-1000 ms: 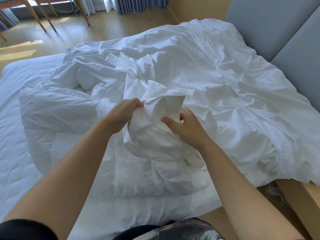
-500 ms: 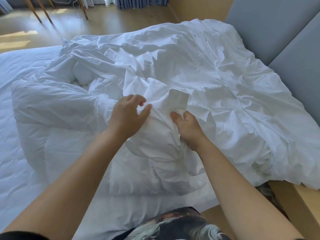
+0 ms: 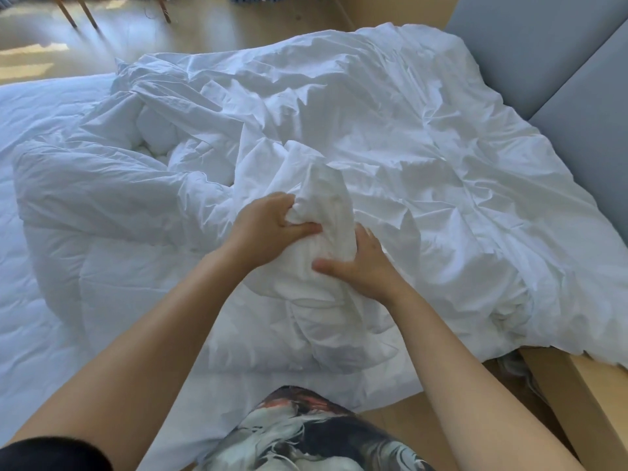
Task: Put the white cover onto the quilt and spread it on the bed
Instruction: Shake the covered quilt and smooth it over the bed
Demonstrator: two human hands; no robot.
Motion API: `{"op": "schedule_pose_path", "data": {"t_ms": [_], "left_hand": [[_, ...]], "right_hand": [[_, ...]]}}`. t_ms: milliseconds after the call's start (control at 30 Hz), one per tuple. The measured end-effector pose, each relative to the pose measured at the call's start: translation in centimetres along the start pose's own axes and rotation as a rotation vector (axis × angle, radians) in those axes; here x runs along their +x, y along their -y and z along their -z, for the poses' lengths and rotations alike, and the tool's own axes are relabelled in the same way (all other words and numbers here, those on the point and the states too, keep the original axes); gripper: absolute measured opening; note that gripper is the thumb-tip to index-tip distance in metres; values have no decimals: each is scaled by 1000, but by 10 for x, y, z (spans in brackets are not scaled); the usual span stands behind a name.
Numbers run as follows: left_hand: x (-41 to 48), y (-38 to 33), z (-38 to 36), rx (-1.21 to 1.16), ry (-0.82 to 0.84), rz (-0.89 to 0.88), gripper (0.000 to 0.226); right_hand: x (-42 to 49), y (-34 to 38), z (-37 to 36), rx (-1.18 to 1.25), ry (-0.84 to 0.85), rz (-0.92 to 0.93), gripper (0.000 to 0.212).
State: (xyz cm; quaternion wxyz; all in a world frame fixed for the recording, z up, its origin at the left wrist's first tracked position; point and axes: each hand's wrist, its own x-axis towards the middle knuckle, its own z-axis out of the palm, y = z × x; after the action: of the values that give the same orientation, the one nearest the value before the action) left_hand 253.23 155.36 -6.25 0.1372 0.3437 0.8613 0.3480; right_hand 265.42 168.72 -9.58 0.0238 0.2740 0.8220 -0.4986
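A crumpled white cover (image 3: 390, 137) lies spread over the right and far side of the bed. The puffy white quilt (image 3: 102, 205) lies bunched on the left and in front, partly under the cover. My left hand (image 3: 268, 226) grips a raised bunch of white fabric (image 3: 326, 198) at the middle, fingers and thumb curled round it. My right hand (image 3: 363, 266) holds the same bunch lower down from the right, thumb across the front and fingers behind it. I cannot tell whether quilt is inside the gripped bunch.
A white sheet covers the mattress (image 3: 30, 334) on the left and near edge. A grey padded headboard (image 3: 543, 45) stands along the right. A wooden bedside ledge (image 3: 577, 402) sits at the lower right. Wooden floor and chair legs (image 3: 78, 15) lie beyond the bed.
My left hand went from pinching the fabric to an open reach, and now grips the bunch. My right hand slid lower on it. The flat corner flap is now gathered into a rounded bunch.
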Motion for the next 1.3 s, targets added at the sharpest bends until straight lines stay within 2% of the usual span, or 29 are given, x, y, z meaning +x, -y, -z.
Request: {"op": "schedule_pose_path", "data": {"t_ms": [33,100,167,233,267,400,500,567,600,633,733,767,867,967,1033,1100,1167,1300], "left_hand": [[5,-2,-2,-4,-5,-19,37],[11,-1,-10,33,-4,5,31],[9,5,-23,50,-148,45,52],[-8,10,-40,-10,-339,70,73],[-18,14,-51,-27,-371,84,81],[-54,25,-100,-90,-213,318,114],[-66,23,-134,-205,-118,618,134],[-62,21,-165,-255,15,782,138],[-57,18,-181,-285,38,806,133],[-49,14,-195,-321,10,777,119],[-7,-13,-217,-297,-253,642,46],[15,-25,-215,-278,-362,629,42],[91,-73,-186,-278,-649,545,52],[175,-136,-158,-239,-759,397,46],[231,-183,-151,-216,-700,307,46],[280,-228,-164,-207,-558,208,51],[320,-265,-193,-181,-371,117,52],[374,-298,-299,-42,130,59,31]], "right_hand": [[3,-6,-1,-57,-16,-4,65],[11,-12,-7,42,-88,-3,51],[24,-10,-13,104,-216,-22,38],[39,-6,-15,99,-327,-36,32],[45,-6,-15,98,-367,-36,32],[60,-19,-5,33,-431,-57,39],[65,-34,9,68,-439,-75,39],[72,-43,23,119,-430,-54,38],[78,-47,33,149,-425,-40,36],[84,-51,45,183,-422,-31,32],[102,-64,95,384,-435,-39,17],[107,-65,115,484,-448,-41,21],[125,-56,179,747,-494,-50,27],[144,-38,250,1014,-530,-92,24],[148,-36,298,1164,-547,-134,23],[148,-49,345,1260,-579,-195,20],[149,-82,388,1315,-669,-263,26],[153,-184,436,1272,-813,-492,35]]}}
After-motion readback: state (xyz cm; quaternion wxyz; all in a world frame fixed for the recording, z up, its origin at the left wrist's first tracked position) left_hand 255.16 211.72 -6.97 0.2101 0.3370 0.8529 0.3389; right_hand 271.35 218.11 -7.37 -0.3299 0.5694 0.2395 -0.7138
